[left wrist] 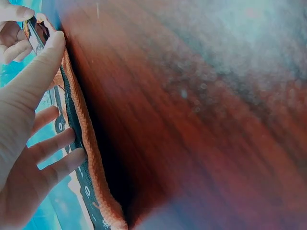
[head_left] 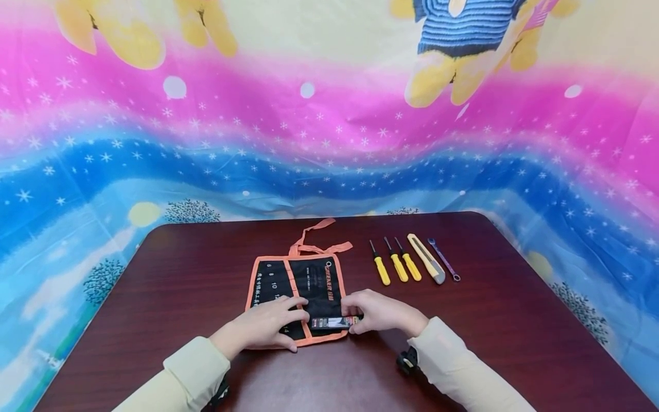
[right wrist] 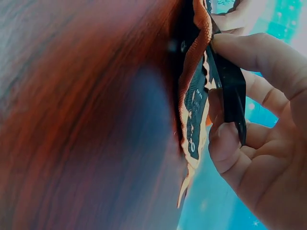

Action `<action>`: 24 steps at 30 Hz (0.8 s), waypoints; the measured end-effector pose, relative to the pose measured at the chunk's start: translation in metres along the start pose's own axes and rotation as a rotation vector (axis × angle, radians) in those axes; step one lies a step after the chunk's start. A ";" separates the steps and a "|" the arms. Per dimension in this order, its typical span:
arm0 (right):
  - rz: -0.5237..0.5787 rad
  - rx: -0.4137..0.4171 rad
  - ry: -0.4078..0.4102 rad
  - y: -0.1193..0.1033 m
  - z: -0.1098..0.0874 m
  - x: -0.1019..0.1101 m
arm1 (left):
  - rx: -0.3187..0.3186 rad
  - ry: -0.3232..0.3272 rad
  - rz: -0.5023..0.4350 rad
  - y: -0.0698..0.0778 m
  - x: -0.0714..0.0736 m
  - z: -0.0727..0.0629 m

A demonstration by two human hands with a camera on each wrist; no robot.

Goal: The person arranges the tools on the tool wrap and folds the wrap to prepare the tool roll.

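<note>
A black tool pouch [head_left: 321,283] with orange trim and printed numbers lies flat on the table, its orange ties [head_left: 321,248] stretched out beyond its far edge. My left hand [head_left: 268,323] rests on the lower left of the pouch, fingers spread; in the left wrist view the fingers [left wrist: 60,143] lie over its numbered side. With thumb and fingers my right hand [head_left: 383,313] pinches the right end of a small flat black pack [head_left: 328,323] with a printed label, over the pouch's lower right pocket. The right wrist view shows the pack's dark edge [right wrist: 233,91] between the fingers.
Right of the pouch lie several yellow-handled screwdrivers [head_left: 382,271], a yellow utility knife [head_left: 425,257] and a combination wrench [head_left: 445,260], set side by side. The dark wooden table [head_left: 180,274] ends at a patterned cloth [head_left: 329,171] behind it.
</note>
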State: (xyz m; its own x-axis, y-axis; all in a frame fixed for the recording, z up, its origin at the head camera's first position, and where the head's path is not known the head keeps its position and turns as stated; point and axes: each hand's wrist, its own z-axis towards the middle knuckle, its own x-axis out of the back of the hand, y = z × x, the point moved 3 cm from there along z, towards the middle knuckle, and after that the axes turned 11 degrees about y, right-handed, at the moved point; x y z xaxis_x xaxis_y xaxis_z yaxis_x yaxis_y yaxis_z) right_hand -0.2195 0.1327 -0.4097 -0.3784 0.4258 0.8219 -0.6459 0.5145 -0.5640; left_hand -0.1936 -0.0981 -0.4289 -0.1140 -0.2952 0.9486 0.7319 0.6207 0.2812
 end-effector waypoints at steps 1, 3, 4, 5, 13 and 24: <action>0.006 0.003 -0.004 0.000 0.001 0.000 | 0.002 0.000 0.001 0.000 0.000 0.000; 0.016 0.002 -0.013 0.000 0.001 -0.001 | 0.012 -0.003 -0.005 0.001 0.001 0.000; 0.019 0.001 -0.015 0.000 0.002 -0.001 | 0.020 -0.006 -0.012 0.001 0.001 -0.001; 0.025 0.000 -0.018 0.001 0.002 -0.001 | 0.029 -0.008 -0.016 0.002 0.002 -0.001; 0.005 0.005 -0.024 0.004 0.007 -0.005 | 0.080 -0.004 -0.020 0.002 0.002 -0.004; -0.011 0.019 -0.013 0.002 0.012 -0.003 | 0.084 0.035 0.021 0.002 -0.005 -0.008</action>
State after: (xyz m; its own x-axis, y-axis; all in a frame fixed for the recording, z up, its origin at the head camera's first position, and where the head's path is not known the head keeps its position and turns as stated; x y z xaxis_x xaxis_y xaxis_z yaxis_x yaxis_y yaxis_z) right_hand -0.2275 0.1240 -0.4128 -0.3803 0.4103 0.8289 -0.6625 0.5045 -0.5537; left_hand -0.1863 -0.1013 -0.4341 -0.0751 -0.3057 0.9492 0.6745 0.6855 0.2741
